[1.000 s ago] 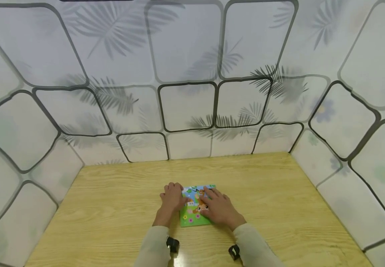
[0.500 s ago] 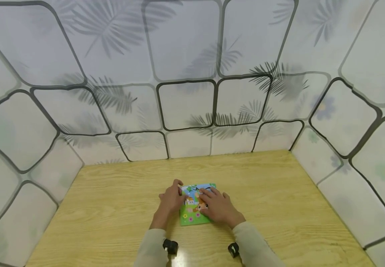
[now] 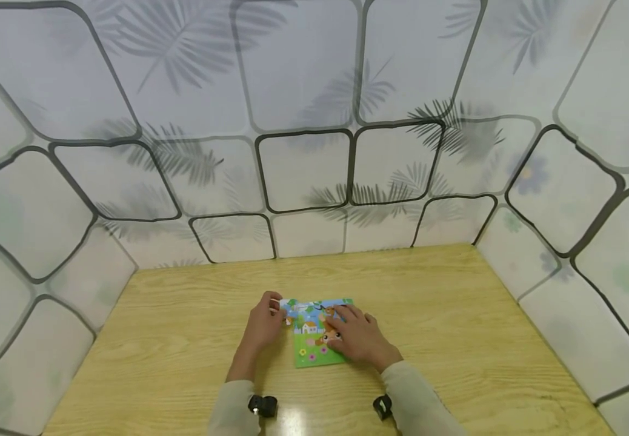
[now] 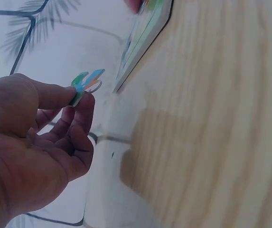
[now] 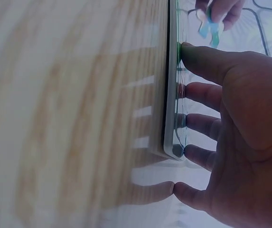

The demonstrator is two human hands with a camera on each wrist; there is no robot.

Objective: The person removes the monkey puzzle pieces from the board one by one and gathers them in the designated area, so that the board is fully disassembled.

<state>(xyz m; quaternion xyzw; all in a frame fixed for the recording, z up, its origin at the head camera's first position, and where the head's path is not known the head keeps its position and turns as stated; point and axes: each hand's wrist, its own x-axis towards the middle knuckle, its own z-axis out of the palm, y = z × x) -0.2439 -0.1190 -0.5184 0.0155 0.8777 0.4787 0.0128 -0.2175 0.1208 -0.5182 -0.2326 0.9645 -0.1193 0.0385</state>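
A flat jigsaw puzzle (image 3: 309, 356) lies on the table, printed with a cartoon animal, a small house, flowers and blue sky. My left hand (image 3: 264, 322) pinches a jigsaw piece (image 4: 84, 85) between thumb and fingers, just off the puzzle's upper left corner. The piece is blue, green and orange with knobbed edges; part of it is covered by the fingertips. A paler patch shows near the puzzle's upper left. My right hand (image 3: 362, 338) rests with spread fingers on the puzzle's right side, the fingertips (image 5: 189, 89) pressing its face and the little finger on the table.
The wooden table (image 3: 194, 339) reaches back to a patterned fabric wall (image 3: 309, 233), with a similar wall (image 3: 592, 266) on the right. Black wrist cameras (image 3: 262, 406) sit at both sleeves.
My left hand, which was at the puzzle's left edge, has moved left with a jigsaw piece pinched in it. My right hand stays on the puzzle.
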